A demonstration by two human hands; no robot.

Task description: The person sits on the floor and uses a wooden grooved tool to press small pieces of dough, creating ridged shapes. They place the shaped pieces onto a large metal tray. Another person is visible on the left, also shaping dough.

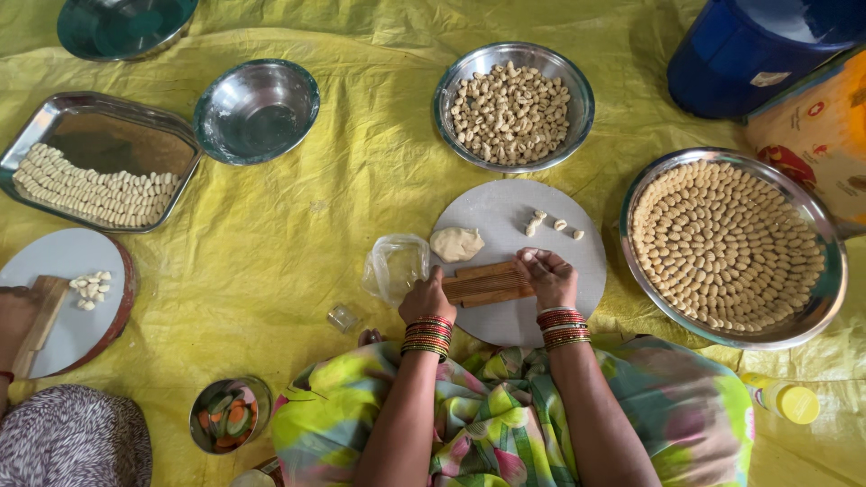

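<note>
Both hands work at a small ridged wooden board (487,283) that lies on a round grey board (505,225) over a yellow sheet (298,234): the left hand (427,300) curls closed around the wooden board's left end, gripping it, while the right hand (548,276) presses down on its right end with fingers bent; whether a piece of dough sits under them cannot be told. On the round board, just beyond the wooden one, lies one lump of pale dough (456,243), and further right four small shaped pieces (552,225). Beside the left hand sits a crumpled clear plastic bag (394,264). Five steel vessels ring the work — a round bowl (567,74) full of loose shaped pieces straight ahead, a wide round tray (816,311) on the right with pieces laid in neat concentric rings, a rectangular tray (108,117) on the left with pieces in rows along its near side, an empty bowl (256,110) beside it, and part of another dish (122,25) at the top edge. A small bowl (231,414) of sliced vegetables stands near the left knee. At far left another person's hand (16,316) holds a wooden board (38,325) on a second round board (63,261) with a few pieces. Top right stands a blue drum (749,50) bearing a small white label, next to an orange printed package (816,135); a yellow-capped bottle (783,399) lies at lower right.
</note>
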